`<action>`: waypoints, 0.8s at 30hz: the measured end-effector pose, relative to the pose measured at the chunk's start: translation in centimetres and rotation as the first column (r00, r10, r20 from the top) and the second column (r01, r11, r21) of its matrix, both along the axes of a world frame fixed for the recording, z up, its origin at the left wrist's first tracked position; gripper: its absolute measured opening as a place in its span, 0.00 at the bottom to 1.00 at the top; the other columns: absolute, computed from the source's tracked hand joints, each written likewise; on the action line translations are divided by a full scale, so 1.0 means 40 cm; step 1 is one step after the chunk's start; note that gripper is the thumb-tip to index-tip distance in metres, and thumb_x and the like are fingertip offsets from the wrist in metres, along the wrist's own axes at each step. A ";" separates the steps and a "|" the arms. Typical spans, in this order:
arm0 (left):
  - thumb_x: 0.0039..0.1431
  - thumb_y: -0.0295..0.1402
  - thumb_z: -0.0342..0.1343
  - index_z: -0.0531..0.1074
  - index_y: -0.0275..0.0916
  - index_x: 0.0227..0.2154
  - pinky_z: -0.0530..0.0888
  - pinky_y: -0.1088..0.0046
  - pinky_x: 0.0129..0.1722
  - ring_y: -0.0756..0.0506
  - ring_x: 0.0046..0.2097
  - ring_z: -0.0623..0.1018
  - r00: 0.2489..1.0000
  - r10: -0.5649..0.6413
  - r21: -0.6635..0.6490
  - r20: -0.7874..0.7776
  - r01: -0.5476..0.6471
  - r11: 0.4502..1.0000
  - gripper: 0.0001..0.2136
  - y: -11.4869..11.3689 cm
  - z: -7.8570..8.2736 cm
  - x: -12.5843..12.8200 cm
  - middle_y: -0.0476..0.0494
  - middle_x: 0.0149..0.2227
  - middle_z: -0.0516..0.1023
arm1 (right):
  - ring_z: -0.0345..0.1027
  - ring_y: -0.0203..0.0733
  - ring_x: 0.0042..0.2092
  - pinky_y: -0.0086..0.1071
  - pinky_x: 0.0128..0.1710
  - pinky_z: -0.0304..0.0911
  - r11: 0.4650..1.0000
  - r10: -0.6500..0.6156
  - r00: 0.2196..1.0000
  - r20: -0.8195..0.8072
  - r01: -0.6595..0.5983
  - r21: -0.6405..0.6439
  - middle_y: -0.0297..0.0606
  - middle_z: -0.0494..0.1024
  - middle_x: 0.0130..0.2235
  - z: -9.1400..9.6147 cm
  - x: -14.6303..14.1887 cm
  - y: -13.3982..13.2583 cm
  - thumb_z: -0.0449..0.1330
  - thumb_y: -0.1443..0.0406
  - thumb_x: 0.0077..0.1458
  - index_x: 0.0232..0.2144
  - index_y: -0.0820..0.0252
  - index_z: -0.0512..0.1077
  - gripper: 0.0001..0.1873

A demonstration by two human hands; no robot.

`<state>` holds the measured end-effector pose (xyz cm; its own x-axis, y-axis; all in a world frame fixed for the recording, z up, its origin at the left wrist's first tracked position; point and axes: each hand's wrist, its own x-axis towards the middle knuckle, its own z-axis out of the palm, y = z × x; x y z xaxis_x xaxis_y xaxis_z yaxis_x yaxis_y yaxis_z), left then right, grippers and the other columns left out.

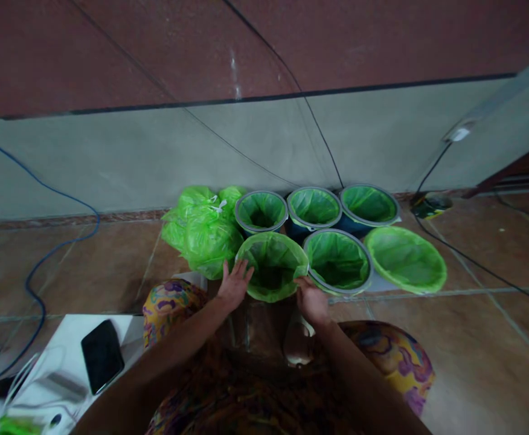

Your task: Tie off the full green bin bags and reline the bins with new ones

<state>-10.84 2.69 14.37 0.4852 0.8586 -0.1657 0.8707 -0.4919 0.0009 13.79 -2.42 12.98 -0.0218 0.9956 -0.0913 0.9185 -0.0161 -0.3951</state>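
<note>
A small bin lined with a translucent green plastic bag (273, 294) stands right in front of me, the bag folded out over its rim. My left hand (234, 285) lies against the left side of that rim with fingers spread. On the opposite side, my right hand (312, 299) is closed, pinching the edge of the bag. Just to the right is a grey-rimmed bin (337, 232) with a green liner, and beyond it another green-lined bin (404, 287) whose rim the bag covers.
Behind stand three grey-rimmed, green-lined bins (313, 191) along the wall. Tied, puffed green bags (201, 232) rest on the left. A phone (102, 356) lies on a white surface (69, 338) at lower left. A blue cable (72, 241) and black cable (468, 257) cross the floor.
</note>
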 end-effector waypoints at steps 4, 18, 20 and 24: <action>0.57 0.26 0.51 0.67 0.37 0.56 0.51 0.42 0.65 0.37 0.62 0.66 0.987 -0.046 -0.092 0.155 0.061 0.994 0.22 -0.110 -0.003 0.120 0.33 0.60 0.69 | 0.72 0.43 0.53 0.31 0.51 0.66 1.000 0.000 0.995 0.101 0.002 -0.017 0.44 0.68 0.62 -0.001 0.040 0.051 0.49 0.74 0.58 0.55 0.61 0.69 0.24; 0.63 0.24 0.45 0.70 0.33 0.47 0.54 0.42 0.65 0.40 0.49 0.75 0.997 -0.058 -0.213 0.050 0.068 0.975 0.13 -0.121 -0.090 0.200 0.38 0.43 0.78 | 0.75 0.46 0.45 0.31 0.42 0.67 0.959 0.144 0.964 0.225 -0.080 -0.272 0.52 0.74 0.56 -0.050 -0.001 0.068 0.47 0.73 0.62 0.49 0.66 0.73 0.19; 0.63 0.23 0.44 0.70 0.34 0.48 0.53 0.43 0.65 0.41 0.48 0.75 0.998 -0.031 -0.217 0.045 0.040 0.975 0.14 -0.120 -0.093 0.200 0.39 0.43 0.79 | 0.75 0.46 0.46 0.31 0.44 0.67 0.962 0.146 0.965 0.217 -0.087 -0.258 0.52 0.69 0.61 -0.048 -0.003 0.069 0.47 0.73 0.61 0.53 0.65 0.71 0.21; 0.64 0.22 0.43 0.71 0.34 0.48 0.52 0.43 0.66 0.41 0.48 0.76 0.998 -0.004 -0.228 0.056 0.017 0.974 0.15 -0.115 -0.097 0.202 0.40 0.43 0.79 | 0.73 0.46 0.52 0.32 0.48 0.67 0.974 0.147 0.975 0.165 -0.113 -0.199 0.51 0.62 0.65 -0.043 -0.013 0.059 0.48 0.74 0.60 0.58 0.63 0.67 0.25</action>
<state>-2.77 -1.92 10.50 0.5079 0.7960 -0.3293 0.8609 -0.4823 0.1620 13.28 -0.07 11.25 -0.1165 0.9500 -0.2896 0.9726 0.0500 -0.2272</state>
